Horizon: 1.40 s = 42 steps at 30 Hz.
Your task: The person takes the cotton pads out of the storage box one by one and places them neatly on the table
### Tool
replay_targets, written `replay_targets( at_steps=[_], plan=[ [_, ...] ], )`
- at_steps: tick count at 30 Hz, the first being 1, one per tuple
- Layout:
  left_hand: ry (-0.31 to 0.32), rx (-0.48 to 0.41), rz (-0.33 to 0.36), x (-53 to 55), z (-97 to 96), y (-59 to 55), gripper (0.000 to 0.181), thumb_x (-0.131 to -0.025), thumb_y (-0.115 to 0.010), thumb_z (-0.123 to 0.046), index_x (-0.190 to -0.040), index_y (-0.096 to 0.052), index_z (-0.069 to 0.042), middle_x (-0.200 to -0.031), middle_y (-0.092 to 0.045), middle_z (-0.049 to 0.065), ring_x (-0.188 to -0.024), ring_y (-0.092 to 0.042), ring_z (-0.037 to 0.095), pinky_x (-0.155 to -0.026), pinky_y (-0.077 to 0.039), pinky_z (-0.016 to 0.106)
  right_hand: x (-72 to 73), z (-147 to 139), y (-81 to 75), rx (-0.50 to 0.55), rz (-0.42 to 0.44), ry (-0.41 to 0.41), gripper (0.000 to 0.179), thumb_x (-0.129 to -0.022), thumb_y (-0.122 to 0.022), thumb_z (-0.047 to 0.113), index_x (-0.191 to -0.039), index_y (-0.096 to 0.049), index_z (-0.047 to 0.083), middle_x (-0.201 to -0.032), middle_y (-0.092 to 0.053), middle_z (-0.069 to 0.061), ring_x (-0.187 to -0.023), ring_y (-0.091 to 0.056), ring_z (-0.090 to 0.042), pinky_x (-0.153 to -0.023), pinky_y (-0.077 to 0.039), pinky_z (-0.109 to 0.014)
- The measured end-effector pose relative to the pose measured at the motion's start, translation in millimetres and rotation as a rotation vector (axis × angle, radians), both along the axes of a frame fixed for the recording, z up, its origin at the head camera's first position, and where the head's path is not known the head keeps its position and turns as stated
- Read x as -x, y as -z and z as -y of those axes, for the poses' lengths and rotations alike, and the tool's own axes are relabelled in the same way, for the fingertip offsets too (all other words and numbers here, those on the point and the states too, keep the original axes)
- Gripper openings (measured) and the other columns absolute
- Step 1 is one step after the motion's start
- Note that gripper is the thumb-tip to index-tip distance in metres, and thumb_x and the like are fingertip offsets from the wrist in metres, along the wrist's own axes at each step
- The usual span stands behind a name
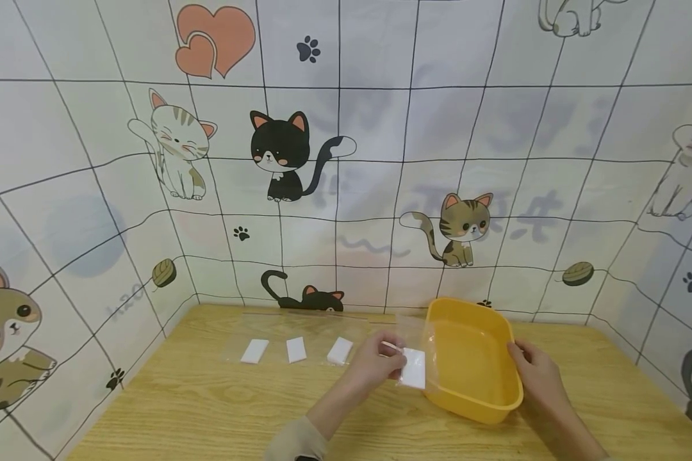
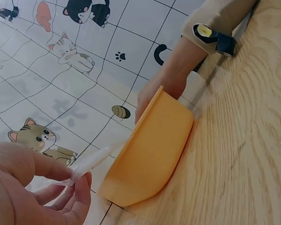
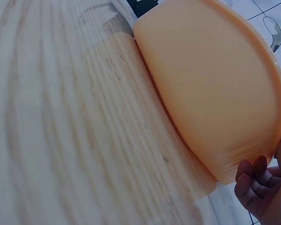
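My left hand [image 1: 379, 360] pinches a clear plastic bag holding a flat white block [image 1: 414, 369], just left of a yellow plastic basin [image 1: 477, 404]. Part of the bag overlaps the basin's left rim in the head view. From the left wrist, the thumb and fingers [image 2: 84, 187] show closed on the bag's edge, with the basin's outer wall beyond. My right hand [image 1: 537, 372] grips the basin's right rim. In the right wrist view, its curled fingers [image 3: 253, 187] lie against the outside wall. The basin sits on the wooden table, its inside bare where visible.
Left of my left hand, three white blocks in clear bags lie in a row: one at the left [image 1: 255, 351], another in the middle [image 1: 296, 349], the third nearest the hand [image 1: 339, 351]. A cat-patterned cloth wall [image 1: 369, 192] rises behind the wooden table [image 1: 207, 410].
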<state>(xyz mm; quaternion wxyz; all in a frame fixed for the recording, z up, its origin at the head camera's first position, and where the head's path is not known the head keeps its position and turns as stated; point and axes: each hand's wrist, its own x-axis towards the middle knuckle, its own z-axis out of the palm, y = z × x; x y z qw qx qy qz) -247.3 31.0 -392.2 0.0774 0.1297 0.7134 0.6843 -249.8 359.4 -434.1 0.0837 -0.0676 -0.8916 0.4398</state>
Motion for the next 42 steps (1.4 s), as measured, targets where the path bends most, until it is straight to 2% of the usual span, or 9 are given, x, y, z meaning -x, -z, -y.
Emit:
replay_targets(
  at_steps=[6, 9, 13, 17, 26, 33, 38, 42],
  plan=[
    [0.01, 0.012, -0.005, 1.1, 15.1, 6.1, 0.019, -0.089, -0.065, 0.005, -0.108, -0.061, 0.001, -0.089, -0.061, 0.008, -0.068, -0.059, 0.016, -0.065, -0.057, 0.03, 0.1, 0.2, 0.6, -0.011, -0.014, 0.006, 0.069, -0.109, -0.036, 0.044, -0.143, -0.04, -0.016, -0.123, -0.06, -0.03, -0.094, -0.062, -0.017, -0.071, -0.053, -0.021],
    [0.016, 0.009, -0.006, 1.5, 22.3, 8.5, 0.019, -0.089, -0.064, 0.005, -0.108, -0.06, 0.002, -0.089, -0.06, 0.009, -0.068, -0.058, 0.016, -0.065, -0.056, 0.03, -0.3, 0.6, 0.6, 0.019, -0.005, 0.005, 0.07, -0.108, -0.036, 0.044, -0.144, -0.038, -0.015, -0.125, -0.058, -0.03, -0.094, -0.062, -0.016, -0.072, -0.054, -0.022],
    [0.016, 0.008, -0.01, 1.3, 31.1, 10.3, 0.02, -0.09, -0.064, 0.005, -0.11, -0.06, 0.004, -0.09, -0.06, 0.01, -0.069, -0.058, 0.016, -0.065, -0.056, 0.03, -0.2, 0.2, 0.3, 0.013, -0.002, 0.006, 0.071, -0.108, -0.035, 0.045, -0.145, -0.037, -0.015, -0.127, -0.057, -0.031, -0.099, -0.062, -0.023, -0.072, -0.053, -0.021],
    [0.011, 0.015, -0.01, 0.9, 39.5, 12.6, 0.024, -0.09, -0.063, 0.006, -0.113, -0.058, 0.005, -0.091, -0.059, 0.011, -0.07, -0.058, 0.017, -0.067, -0.057, 0.032, 0.9, -1.0, 0.7, -0.051, -0.021, 0.007, 0.07, -0.109, -0.035, 0.043, -0.143, -0.039, -0.017, -0.124, -0.058, -0.033, -0.101, -0.062, -0.028, -0.071, -0.051, -0.02],
    [0.011, 0.045, -0.001, -1.6, 58.7, 18.3, 0.024, -0.09, -0.064, 0.004, -0.113, -0.057, 0.005, -0.093, -0.059, 0.011, -0.071, -0.058, 0.017, -0.066, -0.056, 0.03, 1.9, -1.5, 0.0, -0.051, -0.02, -0.004, 0.069, -0.109, -0.035, 0.042, -0.143, -0.039, -0.017, -0.125, -0.059, -0.033, -0.099, -0.062, -0.024, -0.072, -0.051, -0.02],
    [0.005, 0.066, -0.001, -1.6, 72.3, 22.0, 0.022, -0.089, -0.066, 0.005, -0.109, -0.058, 0.006, -0.087, -0.061, 0.01, -0.067, -0.059, 0.016, -0.064, -0.055, 0.029, 0.9, -2.1, 0.3, -0.05, 0.008, -0.003, 0.073, -0.108, -0.033, 0.046, -0.145, -0.036, -0.017, -0.129, -0.056, -0.034, -0.107, -0.061, -0.031, -0.072, -0.05, -0.018],
    [-0.006, 0.091, -0.007, -1.1, 80.5, 25.0, 0.021, -0.088, -0.067, 0.004, -0.108, -0.06, 0.005, -0.087, -0.061, 0.01, -0.067, -0.059, 0.016, -0.063, -0.055, 0.029, 1.4, -2.1, 0.2, -0.059, -0.014, 0.003, 0.07, -0.108, -0.036, 0.044, -0.143, -0.039, -0.017, -0.127, -0.058, -0.033, -0.102, -0.062, -0.026, -0.073, -0.05, -0.019],
    [0.001, 0.088, -0.015, -2.1, 87.2, 28.4, 0.021, -0.087, -0.067, 0.005, -0.107, -0.06, 0.006, -0.087, -0.061, 0.011, -0.066, -0.058, 0.016, -0.062, -0.055, 0.028, 1.7, -1.6, -0.1, -0.081, -0.029, 0.006, 0.067, -0.109, -0.036, 0.041, -0.142, -0.041, -0.017, -0.126, -0.059, -0.034, -0.103, -0.062, -0.028, -0.072, -0.049, -0.019]
  ],
)
